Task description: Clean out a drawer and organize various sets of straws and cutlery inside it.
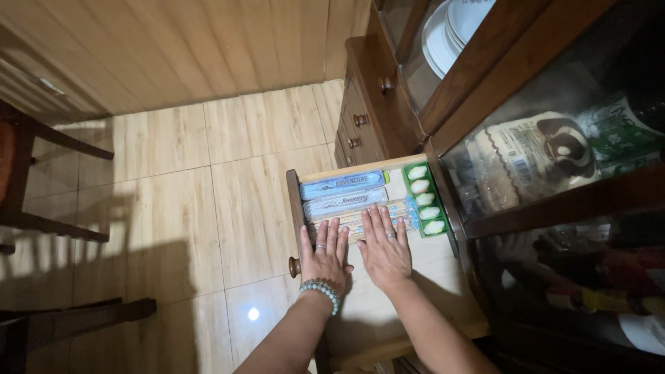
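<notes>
Wooden and pale, the open drawer sits under me, pulled out from a dark brown cabinet. My left hand and my right hand lie flat inside it, side by side, fingers spread a little, pinching nothing. My fingertips touch a long striped pack. It lies at 12 o'clock from my hands, across the drawer.

Just past it, still at 12 o'clock, are two long blue boxes, one behind the other. At 1 o'clock from my right hand is a green tray with white lumps in it. I wear a bead bracelet on my left wrist.

I think the best way is to keep both palms flat and press softly, so the striped pack stays straight and does not bump the green tray.

The drawer's round knob is at 9 o'clock from my left hand. The floor has big shiny light tiles. A wooden chair stands far off at 9 o'clock. White plates sit behind glass at 12 o'clock.
</notes>
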